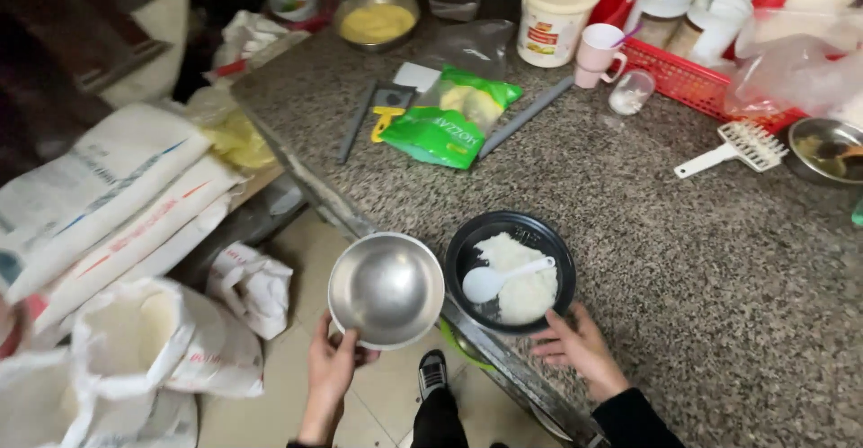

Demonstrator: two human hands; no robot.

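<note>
My left hand (329, 372) grips the near rim of an empty steel bowl (386, 289) and holds it out past the counter's edge, over the floor. Just right of it, a black pot (510, 271) sits on the granite counter (683, 259) with a mound of white rice and a white spoon (500, 278) lying in it. My right hand (581, 347) rests against the pot's near rim, fingers spread along it.
A green bag (452, 117), grey rods and a yellow-handled tool lie farther back. A steel bowl of yellow stuff (377, 20), a white tub, pink cup (598, 53), red basket (688, 75) and white brush (733, 149) crowd the rear. White sacks (117, 232) stand on the floor left.
</note>
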